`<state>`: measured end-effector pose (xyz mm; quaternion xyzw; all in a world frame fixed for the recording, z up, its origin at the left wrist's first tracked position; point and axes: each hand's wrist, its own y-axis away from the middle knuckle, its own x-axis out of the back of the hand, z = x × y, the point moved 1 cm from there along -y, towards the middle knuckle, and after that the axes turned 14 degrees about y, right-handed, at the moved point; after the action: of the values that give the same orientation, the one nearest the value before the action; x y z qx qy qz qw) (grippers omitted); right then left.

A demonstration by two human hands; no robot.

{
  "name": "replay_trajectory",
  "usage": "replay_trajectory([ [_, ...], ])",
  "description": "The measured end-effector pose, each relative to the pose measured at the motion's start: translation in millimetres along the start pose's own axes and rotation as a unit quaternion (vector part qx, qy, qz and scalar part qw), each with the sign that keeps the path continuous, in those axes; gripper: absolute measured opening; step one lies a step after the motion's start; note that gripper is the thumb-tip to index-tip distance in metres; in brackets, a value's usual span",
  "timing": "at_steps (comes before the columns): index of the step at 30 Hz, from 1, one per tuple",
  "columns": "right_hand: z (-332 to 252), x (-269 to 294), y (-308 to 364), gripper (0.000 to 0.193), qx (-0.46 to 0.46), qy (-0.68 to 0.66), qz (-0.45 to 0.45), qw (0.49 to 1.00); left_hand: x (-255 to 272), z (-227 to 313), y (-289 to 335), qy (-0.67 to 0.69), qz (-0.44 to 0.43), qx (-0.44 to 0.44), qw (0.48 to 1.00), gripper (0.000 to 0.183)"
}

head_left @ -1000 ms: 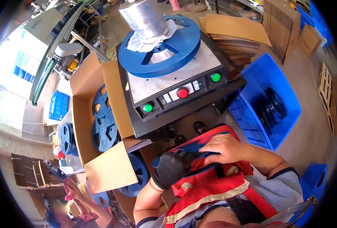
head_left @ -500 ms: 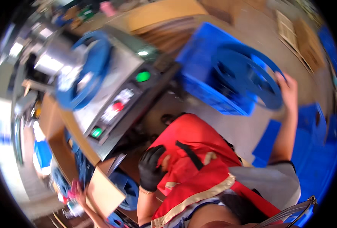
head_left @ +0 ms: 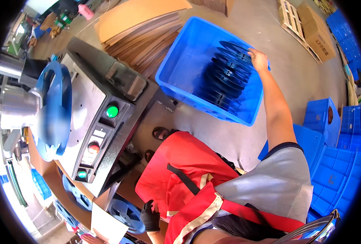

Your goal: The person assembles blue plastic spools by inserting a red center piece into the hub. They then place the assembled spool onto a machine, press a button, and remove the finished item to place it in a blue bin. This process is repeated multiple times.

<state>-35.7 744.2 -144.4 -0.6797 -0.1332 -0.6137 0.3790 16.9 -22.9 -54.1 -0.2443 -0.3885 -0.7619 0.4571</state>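
Observation:
At the far end of a blue plastic bin (head_left: 176, 44), my right hand (head_left: 258, 60) reaches in with its fingers closed on the edge of a dark blue reel disc (head_left: 234, 48). Several similar discs stand in a row beside it, filling the bin's right part. My left hand (head_left: 151, 217), in a black glove with bare fingertips, hangs low beside my red apron (head_left: 176, 162). Its fingers are loosely bent and apart, with nothing seen in them. A blue reel (head_left: 64, 101) sits on the machine's spindle at left, its near face partly blurred.
The grey machine (head_left: 87, 89) carries green and red buttons. Flat cardboard (head_left: 144, 16) is piled behind it. A carton (head_left: 52, 173) with blue reels stands below, near another person's hand (head_left: 92, 238). Blue crates (head_left: 331, 175) are stacked right; a wooden pallet (head_left: 292, 20) lies beyond.
My right hand has moved left and away, from holding a blue disc over the bin's right side to the bin's far end. My left hand has dropped lower along the apron. The view has shifted.

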Motion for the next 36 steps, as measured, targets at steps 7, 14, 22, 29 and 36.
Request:
replay_trajectory([
  [7, -83.2, -31.2, 71.1, 0.03, 0.098, -0.322, -0.022, 0.941, 36.4, 7.0, -1.3, 0.001, 0.167, -0.013, 0.986, 0.017],
  [14, -203.9, 64.9, 231.4, 0.015, 0.35, -0.312, -0.205, 0.859, 160.4, -73.1, 6.7, 0.025, 0.518, -0.017, 0.855, 0.014],
  [22, -312.8, 149.8, 300.4, 0.011, 0.423, -0.343, -0.24, 0.803, 277.1, -280.2, -83.3, -0.108, 0.223, 0.302, 0.92, 0.074],
  [29, -336.2, 175.5, 308.9, 0.011, 0.469, -0.292, -0.186, 0.813, 268.6, -331.4, -172.2, -0.128, 0.048, 0.368, 0.92, 0.09],
  [36, -410.4, 242.4, 307.4, 0.015, 0.567, -0.381, -0.132, 0.718, 294.3, -235.3, -64.5, -0.378, 0.323, 0.063, 0.865, 0.008],
])
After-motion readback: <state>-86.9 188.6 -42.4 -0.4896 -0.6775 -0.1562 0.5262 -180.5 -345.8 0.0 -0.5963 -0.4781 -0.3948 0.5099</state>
